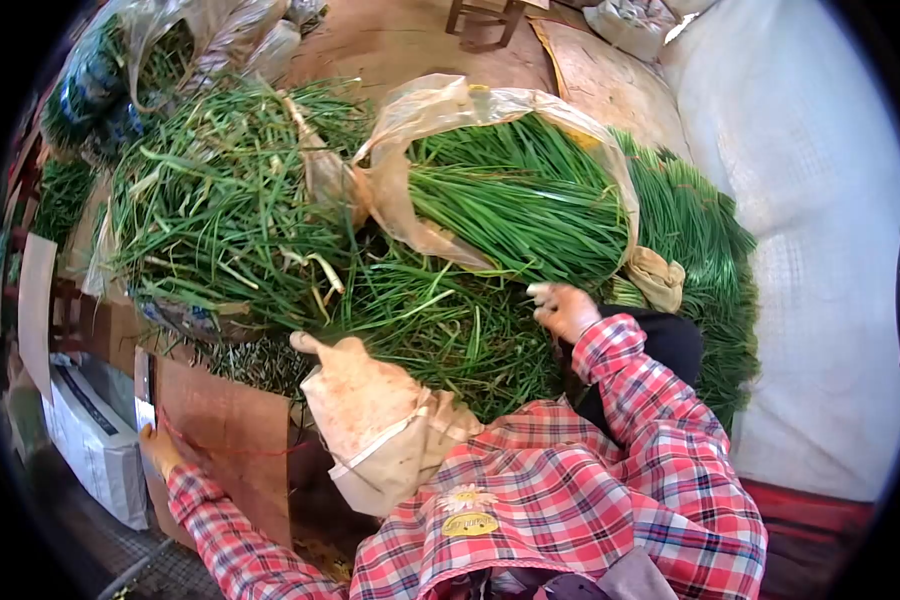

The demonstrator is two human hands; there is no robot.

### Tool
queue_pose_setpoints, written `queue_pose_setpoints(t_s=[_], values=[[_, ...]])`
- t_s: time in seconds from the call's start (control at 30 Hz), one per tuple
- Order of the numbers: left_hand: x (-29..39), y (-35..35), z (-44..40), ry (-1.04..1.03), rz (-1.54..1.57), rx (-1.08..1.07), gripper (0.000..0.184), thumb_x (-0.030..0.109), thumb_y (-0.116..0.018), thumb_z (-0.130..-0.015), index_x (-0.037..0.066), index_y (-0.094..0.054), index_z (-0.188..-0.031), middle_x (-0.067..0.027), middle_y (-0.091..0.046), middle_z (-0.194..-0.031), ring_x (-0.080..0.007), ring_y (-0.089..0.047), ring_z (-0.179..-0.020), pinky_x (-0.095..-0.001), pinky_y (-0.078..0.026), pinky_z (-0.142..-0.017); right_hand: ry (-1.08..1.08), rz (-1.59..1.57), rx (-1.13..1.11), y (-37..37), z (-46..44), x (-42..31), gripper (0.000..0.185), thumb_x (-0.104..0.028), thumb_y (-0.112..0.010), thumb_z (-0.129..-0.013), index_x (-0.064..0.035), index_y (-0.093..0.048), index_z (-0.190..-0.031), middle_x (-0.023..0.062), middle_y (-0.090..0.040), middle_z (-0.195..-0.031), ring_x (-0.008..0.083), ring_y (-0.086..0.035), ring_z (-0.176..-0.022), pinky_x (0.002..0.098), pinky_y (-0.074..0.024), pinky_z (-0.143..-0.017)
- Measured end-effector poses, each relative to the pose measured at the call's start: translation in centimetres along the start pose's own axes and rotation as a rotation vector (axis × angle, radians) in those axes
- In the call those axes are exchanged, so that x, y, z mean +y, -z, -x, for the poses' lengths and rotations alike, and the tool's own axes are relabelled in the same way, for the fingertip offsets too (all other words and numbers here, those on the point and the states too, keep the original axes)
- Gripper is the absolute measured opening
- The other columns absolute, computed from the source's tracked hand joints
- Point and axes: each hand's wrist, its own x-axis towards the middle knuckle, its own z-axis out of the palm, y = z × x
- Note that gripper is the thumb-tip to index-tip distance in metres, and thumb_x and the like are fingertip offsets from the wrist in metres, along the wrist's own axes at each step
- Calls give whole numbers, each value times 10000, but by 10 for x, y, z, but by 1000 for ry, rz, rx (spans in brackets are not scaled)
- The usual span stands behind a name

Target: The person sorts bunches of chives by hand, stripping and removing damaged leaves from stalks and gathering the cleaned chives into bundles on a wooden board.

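My right hand [565, 310] is held above the loose green stalks [450, 330], just below the open plastic bag [425, 240]. Its fingers are curled, with a small pale tip at their ends; whether something is pinched there is too small to tell. Long green leaves [520, 200] lie bundled inside the bag. At the lower left, my left hand [158, 450] is at the upper left edge of a brown board [225, 430], its fingers partly hidden, beside a narrow whitish strip [145, 400]. A stained beige cloth [365, 410] covers my knee.
A large heap of tangled green stalks [220, 200] rises at the left. More neat green leaves [710, 240] lie along the white sheet [800, 300] at the right. A white box [95, 450] stands at the lower left, and a wooden stool [488, 15] at the top.
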Motion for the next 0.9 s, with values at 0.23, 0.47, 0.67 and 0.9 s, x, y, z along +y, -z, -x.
queue_pose_setpoints(t_s=[0.23, 0.47, 0.67, 0.9], values=[[243, 37, 133, -606, 417, -195, 382, 28, -633, -759, -8, -539, -1127, -94, -596, -974, -185, -560, -867, -287, -450, -788, 262, 720, 234, 44, -98, -78, 999, -436, -727, -650, -54, -171, -1388, 170, -396, -1314, 309, -368, -1230, 392, -303, -1032], [485, -76, 278, -495, 288, -492, 1011, 295, -803, -598, -11, -221, -1366, -216, -371, -1347, -334, -405, -1216, -359, -338, -1004, 62, 904, -70, -8, -180, -125, 1168, -545, -690, -656, -191, 124, -1415, 145, -38, -1485, 368, -48, -1357, 565, -68, -1061], [512, -158, 253, -352, 371, -467, 618, 216, -716, -679, 1, -463, -1199, -191, -571, -1123, -324, -571, -1000, -352, -442, -866, 92, 910, 73, -14, -233, -94, 839, -247, -610, -800, -203, -62, -1434, 154, -275, -1392, 339, -282, -1262, 594, -137, -1033], [503, -144, 232, -336, 616, -443, 369, 35, -589, -685, -3, -547, -1050, -109, -628, -844, -187, -600, -757, -273, -468, -720, 57, 922, -64, -21, -229, -89, 895, -193, -593, -822, -191, 65, -1429, 166, -509, -1167, 282, -560, -941, 405, -459, -815]])
